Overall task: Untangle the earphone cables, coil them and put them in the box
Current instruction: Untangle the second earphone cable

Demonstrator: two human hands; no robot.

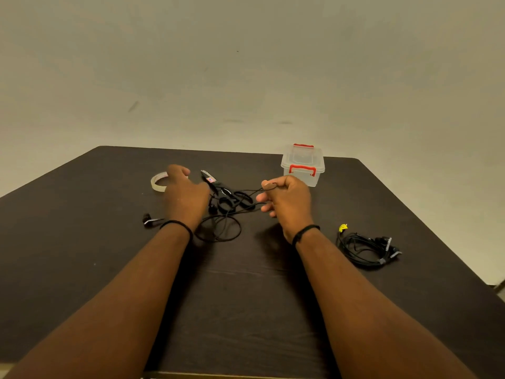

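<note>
The right hand (pixel 287 199) pinches a black earphone cable (pixel 224 214) between thumb and fingers, its grip clamped on the strand. The cable's loops lie at the counter's (pixel 82 255) centre. At nine o'clock of them the left hand (pixel 183 192) reaches over; its grip cannot be told. The closed clear box (pixel 303 165) stands at one o'clock. A second cable bundle (pixel 366 248) lies at four o'clock.

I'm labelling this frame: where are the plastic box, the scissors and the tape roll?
plastic box (pixel 302 163): head view, on the clear lid.
scissors (pixel 210 179): head view, on the blade by the sticker.
tape roll (pixel 156 184): head view, on its left rim.
</note>
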